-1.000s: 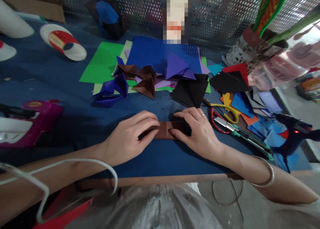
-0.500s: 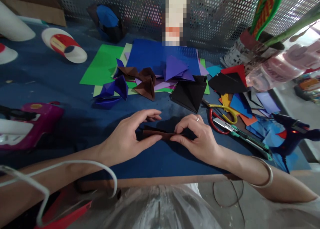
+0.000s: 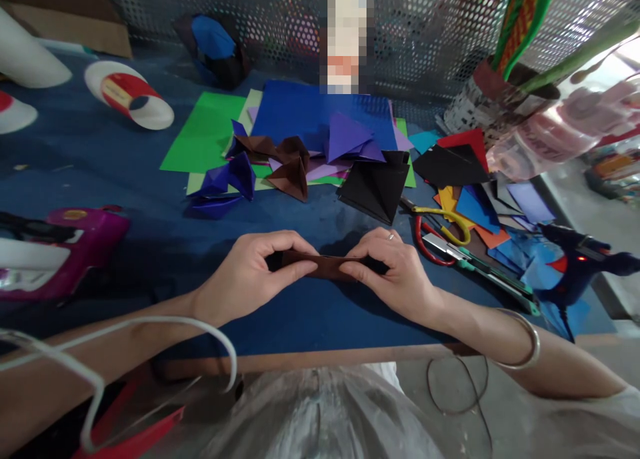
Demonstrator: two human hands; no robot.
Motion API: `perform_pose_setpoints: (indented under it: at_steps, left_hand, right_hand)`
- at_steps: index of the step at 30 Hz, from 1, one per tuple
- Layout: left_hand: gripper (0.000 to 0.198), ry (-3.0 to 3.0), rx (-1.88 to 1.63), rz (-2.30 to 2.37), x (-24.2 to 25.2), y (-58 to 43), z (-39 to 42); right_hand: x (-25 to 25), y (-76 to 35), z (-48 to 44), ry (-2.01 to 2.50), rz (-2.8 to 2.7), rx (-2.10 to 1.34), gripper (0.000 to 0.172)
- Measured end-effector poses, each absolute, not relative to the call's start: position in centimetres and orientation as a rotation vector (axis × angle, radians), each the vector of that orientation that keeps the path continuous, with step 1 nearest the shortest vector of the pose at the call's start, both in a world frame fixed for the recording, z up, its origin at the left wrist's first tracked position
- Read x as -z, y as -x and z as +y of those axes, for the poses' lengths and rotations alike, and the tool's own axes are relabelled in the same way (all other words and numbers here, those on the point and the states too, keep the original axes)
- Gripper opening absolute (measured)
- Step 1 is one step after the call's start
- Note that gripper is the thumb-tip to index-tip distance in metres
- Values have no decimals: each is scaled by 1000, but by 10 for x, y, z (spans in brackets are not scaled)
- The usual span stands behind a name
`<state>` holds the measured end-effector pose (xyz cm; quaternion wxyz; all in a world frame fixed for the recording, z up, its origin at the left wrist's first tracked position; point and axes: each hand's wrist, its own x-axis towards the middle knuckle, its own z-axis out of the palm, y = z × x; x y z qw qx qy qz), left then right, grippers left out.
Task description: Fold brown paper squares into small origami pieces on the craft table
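Note:
Between my two hands is a folded piece of brown paper [image 3: 330,267], held just above the blue table near its front edge. My left hand [image 3: 260,269] pinches its left end with thumb and fingers. At the other end, my right hand [image 3: 393,272], with a ring on one finger, grips the paper the same way. Its ends are partly covered by my fingers. Beyond my hands lie folded brown paper shapes [image 3: 293,167], a folded dark blue paper shape [image 3: 225,185], a folded black paper piece [image 3: 377,187] and a purple folded piece [image 3: 350,139].
Scissors [image 3: 440,229], a utility knife [image 3: 480,272], paper scraps [image 3: 475,209] and a glue gun [image 3: 575,265] crowd the right side. A magenta device [image 3: 93,252] and a paper cup [image 3: 130,95] stand left. A white cable [image 3: 200,322] loops over my left forearm.
My left hand's fingers have closed down onto the brown paper, which was gaping at the left before. The paper's layers now lie closer together. The view has shifted slightly.

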<state>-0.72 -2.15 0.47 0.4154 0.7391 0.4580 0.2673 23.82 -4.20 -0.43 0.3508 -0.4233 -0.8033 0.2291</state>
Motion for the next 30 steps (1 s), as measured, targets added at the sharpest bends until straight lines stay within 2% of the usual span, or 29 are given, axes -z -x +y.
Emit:
perform_pose_setpoints:
  at_steps: [7, 11, 17, 30]
  left_hand:
    - [16, -1841, -691, 1144, -1, 5, -24]
    - [25, -1777, -742, 1134, -1, 5, -27]
    - [50, -1698, -728, 1170, -8, 4, -28]
    - [52, -1546, -770, 1122, -7, 2, -30]
  right_hand:
    - [5, -238, -43, 1111, -2073, -559, 16]
    - [5, -237, -43, 1120, -2069, -551, 18]
    - [4, -238, -44, 1143, -2075, -552, 20]
    - [1, -237, -44, 1135, -2084, -548, 21]
